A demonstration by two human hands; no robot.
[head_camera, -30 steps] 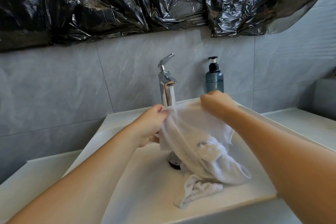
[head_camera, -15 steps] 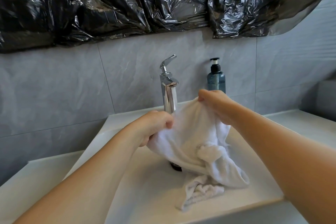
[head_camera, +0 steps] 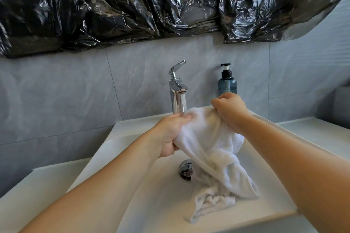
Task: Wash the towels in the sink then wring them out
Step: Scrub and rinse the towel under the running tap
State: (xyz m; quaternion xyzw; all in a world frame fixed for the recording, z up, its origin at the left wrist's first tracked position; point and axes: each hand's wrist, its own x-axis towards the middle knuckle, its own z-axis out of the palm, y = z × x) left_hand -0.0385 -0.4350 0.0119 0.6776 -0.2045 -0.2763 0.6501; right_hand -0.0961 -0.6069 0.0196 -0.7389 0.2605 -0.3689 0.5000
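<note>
Left hand: the left hand grips the left part of the white towel, fingers curled round the cloth.
Right hand: the right hand pinches the upper right edge of the towel, raised a little higher than half a second ago.
Towel: held over the sink, just under the tap; its lower end trails on the sink floor, right of the drain.
Change: the hands have come closer together and the cloth is more bunched than a second ago.
Meaning: I judge this is rubbing under the tap; wringing is not yet begun.
Behind: a soap bottle stands by the far wall.
</note>
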